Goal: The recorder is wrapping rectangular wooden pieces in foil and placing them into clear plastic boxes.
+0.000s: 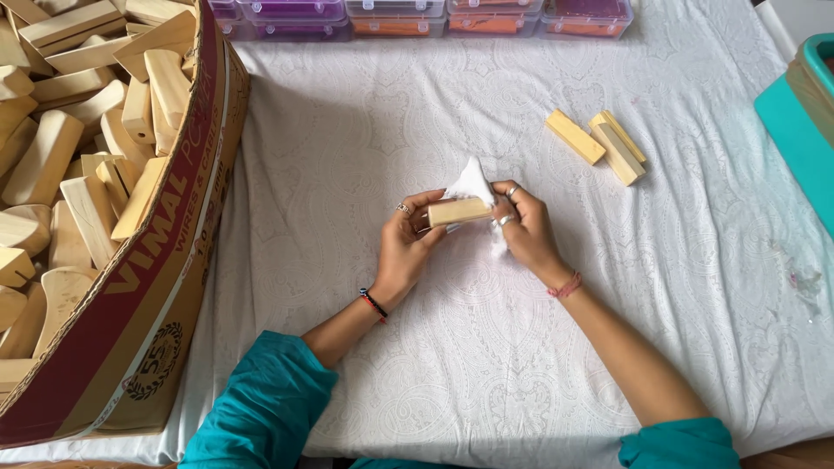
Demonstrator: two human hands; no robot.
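My left hand (407, 246) grips one end of a small pale wooden block (459, 211) held level above the table. Against the block's other end my right hand (524, 227) pinches a white cloth (472, 181), which sticks up above the block. Both hands wear rings, and each wrist has a thread bracelet. Further right on the table lie two more wooden blocks (574, 136), (618, 148), apart from my hands.
A large cardboard box (165, 287) full of wooden blocks (78, 165) stands at the left. Clear plastic boxes (417, 17) with purple, orange and red contents line the far edge. A teal container (804, 130) sits at the right. A white patterned cloth (365, 373) covers the table.
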